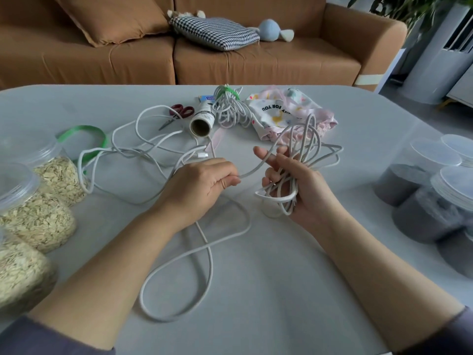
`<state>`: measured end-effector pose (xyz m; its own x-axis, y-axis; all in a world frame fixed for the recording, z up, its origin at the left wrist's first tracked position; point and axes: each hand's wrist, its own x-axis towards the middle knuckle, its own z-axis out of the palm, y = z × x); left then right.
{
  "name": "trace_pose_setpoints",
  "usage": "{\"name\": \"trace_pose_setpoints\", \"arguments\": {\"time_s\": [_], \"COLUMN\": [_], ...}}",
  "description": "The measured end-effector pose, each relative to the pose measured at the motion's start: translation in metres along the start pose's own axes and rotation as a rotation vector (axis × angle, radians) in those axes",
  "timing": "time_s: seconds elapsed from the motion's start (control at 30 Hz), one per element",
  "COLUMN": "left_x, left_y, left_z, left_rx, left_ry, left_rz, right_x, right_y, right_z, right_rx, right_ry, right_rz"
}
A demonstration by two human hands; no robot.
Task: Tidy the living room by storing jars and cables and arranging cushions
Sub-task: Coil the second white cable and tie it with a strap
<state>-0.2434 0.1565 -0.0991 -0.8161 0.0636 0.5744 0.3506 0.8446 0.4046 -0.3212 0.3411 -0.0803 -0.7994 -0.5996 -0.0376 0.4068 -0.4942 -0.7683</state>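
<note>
Head view suggests cable-coiling: left grip [204, 180] pinches the white cable [210, 265]; right grip [294, 185], at 3 o'clock, curls round gathered loops. Slack lies on the desk [281, 278] toward 6 o'clock. Next: wind another loop.

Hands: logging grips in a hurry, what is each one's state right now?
Left hand: pinches the white cable.
Right hand: grips the same cable, coiled.

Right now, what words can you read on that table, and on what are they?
"FOR YOU": on the pouch, upside down from here; the letters beside it are unclear.
Label on the roll: too small to read.
Print on the blue box: too blurred to read.
</note>
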Motion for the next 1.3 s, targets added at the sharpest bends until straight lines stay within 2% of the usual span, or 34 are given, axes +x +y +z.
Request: {"name": "trace_pose_setpoints", "arguments": {"time_s": [0.23, 0.33, 0.4, 0.47, 0.6, 0.7, 0.9, 1.1, 1.3], "left_x": [-0.001, -0.001, 0.000, 0.003, 0.005, 0.006, 0.008, 0.011, 0.010], "left_y": [0.004, 0.001, -0.002, -0.007, -0.016, -0.016, -0.019, -0.009, -0.010], "left_z": [0.005, 0.003, 0.000, -0.003, -0.009, -0.012, -0.014, -0.010, -0.015], "left_rx": [-0.008, -0.036, 0.004, 0.042, 0.124, 0.224, 0.242, 0.262, 0.274], "left_ry": [-0.070, -0.081, -0.104, -0.109, -0.067, -0.031, 0.071, 0.068, 0.131], "left_rz": [0.026, -0.001, 0.032, 0.097, 0.145, 0.186, 0.191, 0.198, 0.085], "right_x": [0.001, -0.003, -0.005, -0.005, -0.002, -0.007, -0.014, -0.017, -0.016], "right_y": [-0.002, -0.005, -0.014, -0.023, -0.029, -0.030, -0.030, -0.010, 0.002], "right_z": [0.000, 0.004, 0.003, -0.002, -0.019, -0.020, -0.017, -0.008, 0.003], "right_rx": [-0.091, 0.047, 0.173, 0.201, 0.120, -0.012, -0.209, -0.289, -0.231], "right_ry": [-0.006, -0.037, -0.091, -0.148, -0.381, -0.443, -0.407, -0.587, -0.412], "right_rz": [-0.112, -0.066, 0.030, 0.187, 0.595, 0.708, 0.576, 0.544, 0.401]}}
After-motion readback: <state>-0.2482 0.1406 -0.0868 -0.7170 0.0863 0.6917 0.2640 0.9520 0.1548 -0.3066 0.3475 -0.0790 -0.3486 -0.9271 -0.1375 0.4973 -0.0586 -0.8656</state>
